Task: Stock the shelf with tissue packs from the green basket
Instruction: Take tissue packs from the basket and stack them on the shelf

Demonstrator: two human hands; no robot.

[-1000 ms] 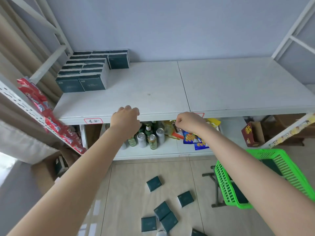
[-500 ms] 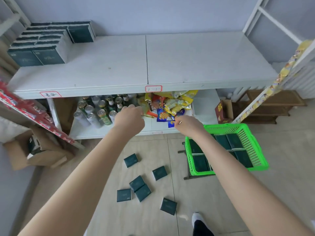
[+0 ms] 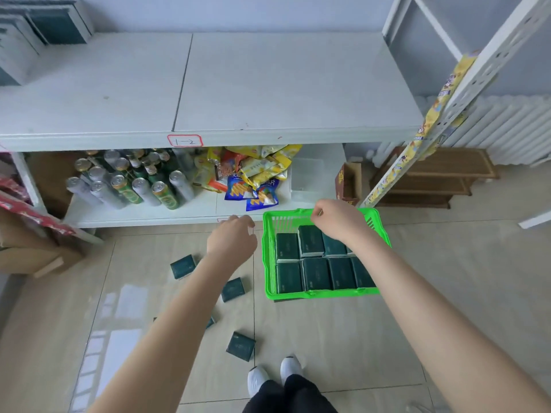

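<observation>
Head view is looking down past two bare arms at a white shelf. At its far left corner, stacked packs are sitting together, blurred at the frame edge, so the task is reading as partly done, with most of the top board lying bare. Below, cans are crowding the lower board, and several loose packs are lying scattered on the floor tiles. Moving right, the left hand is hanging just beside the left wall of the green basket, its fingers loosely curled and gripping nothing. That basket is sitting low in front of the lower board, and dark tissue packs are filling it in two rows. The right hand is hovering above the basket's far rim, apart from the left, with its fingers curled under and its thumb meeting its forefinger; whether it is pinching anything I cannot tell. The step in hand is looking like a reach for the next load. The next move is calling for the hands to drop into the basket, close on packs by their sides, lift them clear of the rim and carry them up and left to the stack.
</observation>
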